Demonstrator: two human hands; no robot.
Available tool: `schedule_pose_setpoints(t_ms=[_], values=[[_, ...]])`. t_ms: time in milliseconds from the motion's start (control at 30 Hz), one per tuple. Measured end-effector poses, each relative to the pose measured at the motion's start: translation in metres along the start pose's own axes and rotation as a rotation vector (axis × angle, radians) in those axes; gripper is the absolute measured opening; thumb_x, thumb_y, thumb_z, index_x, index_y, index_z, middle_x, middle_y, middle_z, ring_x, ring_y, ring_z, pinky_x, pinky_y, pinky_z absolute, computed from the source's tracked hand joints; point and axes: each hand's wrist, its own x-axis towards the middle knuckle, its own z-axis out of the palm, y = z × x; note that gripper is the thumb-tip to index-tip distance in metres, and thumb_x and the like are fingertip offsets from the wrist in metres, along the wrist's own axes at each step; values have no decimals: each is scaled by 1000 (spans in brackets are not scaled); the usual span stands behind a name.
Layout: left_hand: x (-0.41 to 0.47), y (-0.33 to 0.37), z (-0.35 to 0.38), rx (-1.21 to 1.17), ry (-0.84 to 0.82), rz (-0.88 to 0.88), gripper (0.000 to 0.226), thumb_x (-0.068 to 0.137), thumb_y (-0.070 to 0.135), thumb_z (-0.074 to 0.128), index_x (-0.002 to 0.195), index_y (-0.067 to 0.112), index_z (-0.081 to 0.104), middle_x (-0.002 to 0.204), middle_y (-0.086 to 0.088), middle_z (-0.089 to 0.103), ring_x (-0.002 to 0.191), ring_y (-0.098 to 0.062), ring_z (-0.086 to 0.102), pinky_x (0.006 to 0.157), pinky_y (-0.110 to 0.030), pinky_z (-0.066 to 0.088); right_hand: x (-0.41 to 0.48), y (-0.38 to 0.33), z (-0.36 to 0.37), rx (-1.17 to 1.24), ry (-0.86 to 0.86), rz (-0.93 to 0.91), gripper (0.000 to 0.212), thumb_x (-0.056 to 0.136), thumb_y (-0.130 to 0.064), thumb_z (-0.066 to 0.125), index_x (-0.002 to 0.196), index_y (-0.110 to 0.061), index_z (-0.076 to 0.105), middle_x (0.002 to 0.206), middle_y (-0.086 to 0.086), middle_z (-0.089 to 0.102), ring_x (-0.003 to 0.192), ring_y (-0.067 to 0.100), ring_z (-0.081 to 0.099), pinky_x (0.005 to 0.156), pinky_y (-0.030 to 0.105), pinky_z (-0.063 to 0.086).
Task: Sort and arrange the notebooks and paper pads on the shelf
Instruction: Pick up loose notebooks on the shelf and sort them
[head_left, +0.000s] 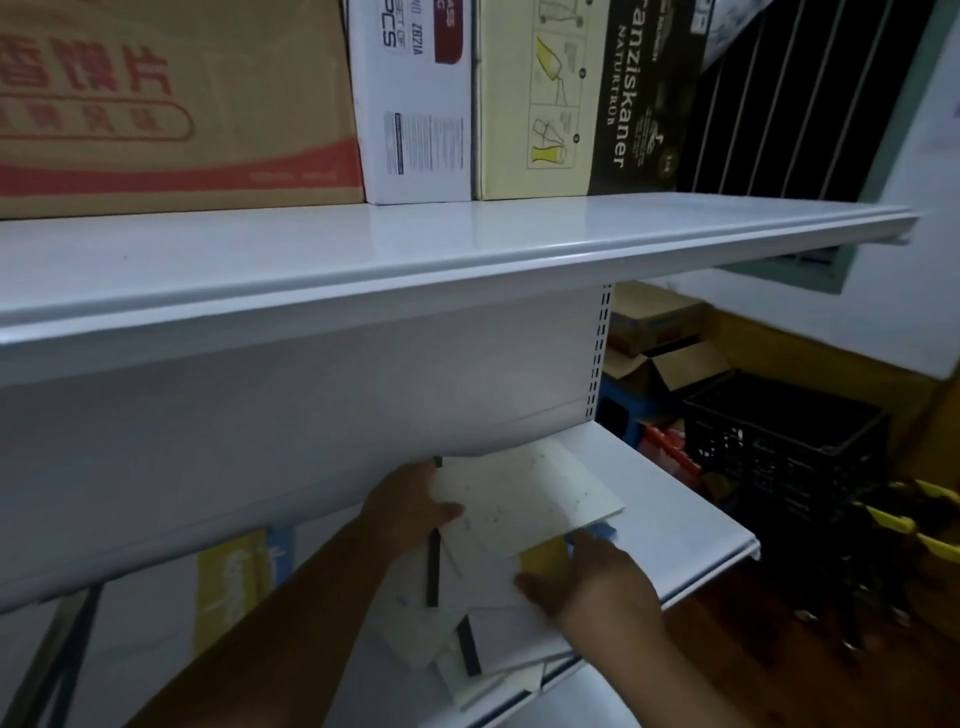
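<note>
A loose pile of pale notebooks and paper pads (524, 496) lies on the white lower shelf (670, 499), partly under the shelf above. My left hand (410, 506) grips the pile's left edge, thumb on top. My right hand (592, 577) holds the near edge from below, beside a yellow pad (543, 558). More pads with dark spines (467, 649) lie fanned at the shelf's front edge. A yellow and blue pad (236, 571) stands further left.
A wide white upper shelf (415, 260) juts out above the hands and carries cardboard boxes (171, 104). To the right are a black plastic crate (784, 441), open cartons (660, 353) and a wooden floor (779, 665).
</note>
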Motion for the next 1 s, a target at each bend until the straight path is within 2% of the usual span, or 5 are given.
schedule_pose_setpoints(t_ms=[167, 300, 500, 667, 1000], values=[[-14, 8, -16, 117, 3, -27, 71, 62, 46, 77, 120, 14, 51, 120, -1, 56, 104, -15, 55, 88, -30, 48, 6, -8, -16, 131, -250, 89, 43, 70, -40, 66, 104, -16, 54, 102, 8, 63, 83, 19, 56, 72, 25, 43], [-63, 7, -49, -675, -106, -288, 35, 82, 16, 67, 110, 11, 46, 103, -5, 57, 80, -15, 59, 64, -34, 61, 0, -11, -35, 419, -271, 60, 29, 75, -10, 68, 99, 4, 61, 77, 20, 65, 44, 16, 57, 48, 25, 40], [-185, -73, -94, -1107, 447, -358, 28, 84, 10, 63, 110, 6, 53, 105, -12, 63, 86, -24, 63, 54, -28, 57, -44, -76, -20, 796, -423, -34, 22, 83, 8, 58, 98, -8, 52, 74, 18, 59, 34, 20, 52, 32, 20, 46], [-277, -157, -136, -896, 869, -608, 25, 86, 4, 59, 108, 2, 49, 97, -16, 55, 73, -27, 55, 54, -31, 48, -80, -150, 71, 845, -473, -172, 24, 81, 8, 61, 95, -10, 51, 76, 14, 60, 40, 17, 57, 36, 25, 49], [-301, -194, -146, 247, 762, -789, 61, 62, 25, 80, 115, 1, 62, 118, -30, 60, 106, -48, 56, 94, -53, 44, -102, -152, 89, 151, -262, -391, 45, 91, -45, 46, 128, -21, 50, 134, 5, 43, 116, 21, 53, 96, 27, 43]])
